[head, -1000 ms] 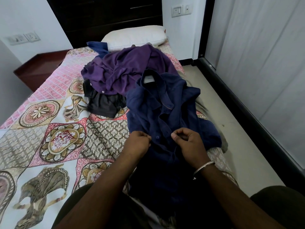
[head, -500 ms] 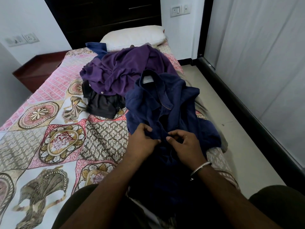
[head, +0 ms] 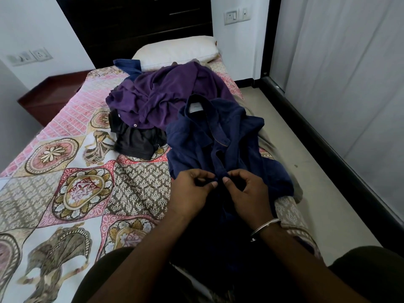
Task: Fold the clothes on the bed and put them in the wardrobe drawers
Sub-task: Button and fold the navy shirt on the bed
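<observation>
A navy blue shirt (head: 209, 138) lies spread on the right side of the bed (head: 65, 171), with its collar toward the pillow and its lower part hanging toward the person. A small white label (head: 196, 107) shows inside the collar. Both hands meet at the front opening of this shirt, about in its middle. The left hand (head: 192, 191) pinches the left edge of the opening between thumb and forefinger, and its other fingers are curled. The right hand (head: 247, 193) pinches the right edge in the same way, just beside the left hand, so the two thumbs are almost touching. A metal bangle (head: 265, 226) sits on the right wrist.

Behind the navy shirt, a purple shirt (head: 166, 99) lies crumpled in a heap, and its near edge touches the navy collar. A black garment (head: 135, 141) lies partly under the purple shirt, on its left side. One more blue piece of clothing (head: 127, 66) shows behind the heap, beside the white pillow (head: 177, 51). The bed has a patterned cover in pink, beige and white. A dark wooden headboard (head: 131, 25) stands behind the pillow, and a reddish bedside table (head: 50, 95) is on the left of the bed. On the right, a pale curtain (head: 349, 84) hangs along the wall above the tiled floor (head: 295, 149).
</observation>
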`<state>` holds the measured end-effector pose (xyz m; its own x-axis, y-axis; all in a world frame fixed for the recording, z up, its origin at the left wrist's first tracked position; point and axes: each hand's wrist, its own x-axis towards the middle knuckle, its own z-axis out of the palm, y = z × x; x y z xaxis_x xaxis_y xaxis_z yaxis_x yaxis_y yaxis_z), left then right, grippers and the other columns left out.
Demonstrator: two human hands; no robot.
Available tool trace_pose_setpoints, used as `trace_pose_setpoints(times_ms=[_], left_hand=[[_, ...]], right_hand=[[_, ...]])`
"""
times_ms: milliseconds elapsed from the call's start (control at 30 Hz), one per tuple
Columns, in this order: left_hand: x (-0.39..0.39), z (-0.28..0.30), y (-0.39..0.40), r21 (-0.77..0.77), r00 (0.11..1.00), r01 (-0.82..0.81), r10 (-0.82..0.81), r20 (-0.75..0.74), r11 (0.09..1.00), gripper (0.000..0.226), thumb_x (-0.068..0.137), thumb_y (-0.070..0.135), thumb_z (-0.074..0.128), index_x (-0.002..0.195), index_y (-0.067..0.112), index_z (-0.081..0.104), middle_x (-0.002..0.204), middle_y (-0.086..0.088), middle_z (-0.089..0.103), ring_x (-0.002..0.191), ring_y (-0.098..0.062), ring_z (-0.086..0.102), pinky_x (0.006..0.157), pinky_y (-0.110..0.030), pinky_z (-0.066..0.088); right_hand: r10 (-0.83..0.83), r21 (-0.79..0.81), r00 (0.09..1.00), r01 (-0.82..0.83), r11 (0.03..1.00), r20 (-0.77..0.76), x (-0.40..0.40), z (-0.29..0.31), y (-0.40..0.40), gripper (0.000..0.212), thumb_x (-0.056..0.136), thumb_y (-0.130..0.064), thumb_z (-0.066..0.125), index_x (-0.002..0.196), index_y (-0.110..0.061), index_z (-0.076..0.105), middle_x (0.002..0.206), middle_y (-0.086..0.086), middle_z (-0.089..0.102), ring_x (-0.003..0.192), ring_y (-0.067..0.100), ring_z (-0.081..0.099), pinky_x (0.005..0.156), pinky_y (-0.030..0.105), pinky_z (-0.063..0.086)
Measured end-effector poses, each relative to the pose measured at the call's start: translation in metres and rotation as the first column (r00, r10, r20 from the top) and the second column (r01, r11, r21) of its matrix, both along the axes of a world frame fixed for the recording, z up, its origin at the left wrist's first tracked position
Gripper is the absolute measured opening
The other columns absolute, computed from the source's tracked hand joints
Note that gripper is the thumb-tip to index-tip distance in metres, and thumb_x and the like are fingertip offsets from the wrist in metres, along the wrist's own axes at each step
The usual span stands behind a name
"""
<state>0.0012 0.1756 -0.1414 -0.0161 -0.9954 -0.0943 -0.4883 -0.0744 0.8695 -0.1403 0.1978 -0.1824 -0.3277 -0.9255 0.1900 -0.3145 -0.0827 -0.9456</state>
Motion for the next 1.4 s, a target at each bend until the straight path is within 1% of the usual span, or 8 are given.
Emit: trace_pose_setpoints(times_ms=[267,400,633,800,867,1000,1133,1400], left_hand=[[0.000,-0.007,-0.002,0.003,0.998,-0.034,0.034,-0.053,0.999,0.013,0.080,0.017,0.079,0.083,0.029,0.075,0.080,0.002,0.074,0.075,-0.015,0.071,0.076,-0.031,0.057],[0.000,-0.008,-0.003,0.025,0.997,-0.028,0.030,-0.075,0.999,0.016,0.082,0.015,0.078,0.082,0.030,0.073,0.080,0.002,0.072,0.062,-0.008,0.061,0.064,-0.025,0.047],[-0.001,-0.011,-0.004,0.075,0.989,-0.042,0.052,-0.135,0.996,0.013,0.082,0.014,0.078,0.081,0.027,0.075,0.081,-0.005,0.075,0.067,-0.014,0.065,0.067,-0.029,0.049],[-0.002,-0.008,-0.002,0.126,0.973,-0.049,0.076,-0.220,0.991,0.006,0.085,0.010,0.075,0.090,0.011,0.076,0.067,0.000,0.070,0.047,0.001,0.056,0.048,-0.014,0.042],[-0.003,-0.007,-0.002,0.139,0.971,-0.062,0.091,-0.220,0.988,0.004,0.086,0.011,0.074,0.089,0.012,0.076,0.067,0.001,0.070,0.046,0.001,0.056,0.048,-0.013,0.041],[-0.005,-0.008,-0.001,0.215,0.957,-0.078,0.133,-0.258,0.974,0.011,0.088,0.012,0.072,0.080,0.019,0.073,0.067,0.002,0.071,0.058,-0.009,0.063,0.057,-0.021,0.047],[-0.007,-0.004,0.002,0.279,0.921,-0.074,0.173,-0.350,0.958,0.010,0.091,0.007,0.067,0.083,0.011,0.071,0.054,0.003,0.065,0.043,-0.004,0.057,0.044,-0.016,0.044],[-0.007,-0.003,0.001,0.289,0.926,-0.087,0.184,-0.328,0.953,0.010,0.094,0.010,0.064,0.086,0.010,0.070,0.041,0.010,0.053,0.033,0.001,0.044,0.038,-0.013,0.035]], right_hand=[[0.013,-0.025,0.998,-0.014,1.000,-0.055,0.003,-0.002,0.001,0.004,0.085,-0.018,0.075,0.087,-0.021,0.073,0.073,-0.024,0.063,0.074,-0.014,0.061,0.065,0.004,0.045],[0.014,-0.014,0.998,-0.015,1.000,-0.060,0.003,-0.004,0.000,0.005,0.085,-0.020,0.075,0.090,-0.018,0.075,0.073,-0.025,0.062,0.075,-0.015,0.061,0.066,0.004,0.045],[0.045,0.012,0.998,-0.045,0.999,-0.032,0.004,-0.004,0.001,0.009,0.085,-0.019,0.075,0.094,-0.016,0.076,0.077,-0.018,0.066,0.076,-0.012,0.063,0.068,0.007,0.048],[0.076,0.054,0.995,-0.080,0.995,0.071,0.003,-0.005,-0.002,0.009,0.088,-0.016,0.072,0.096,-0.014,0.075,0.085,-0.011,0.071,0.083,0.001,0.067,0.079,0.023,0.055],[0.093,0.075,0.989,-0.102,0.992,0.111,0.003,-0.005,-0.003,0.010,0.090,-0.016,0.070,0.098,-0.013,0.075,0.090,-0.005,0.073,0.087,0.007,0.068,0.081,0.027,0.056],[0.086,0.063,0.993,-0.091,0.994,0.087,0.003,-0.004,-0.002,0.007,0.089,-0.017,0.071,0.093,-0.016,0.076,0.085,-0.011,0.072,0.083,0.001,0.068,0.078,0.021,0.055],[0.064,0.032,0.998,-0.065,0.997,0.027,0.007,-0.003,0.002,0.007,0.088,-0.019,0.072,0.092,-0.018,0.077,0.078,-0.022,0.067,0.079,-0.009,0.065,0.071,0.008,0.049],[0.118,-0.078,0.990,-0.111,0.991,0.083,0.006,-0.002,0.006,0.009,0.084,-0.012,0.076,0.091,-0.016,0.079,0.084,-0.010,0.074,0.080,-0.001,0.069,0.073,0.013,0.052]])
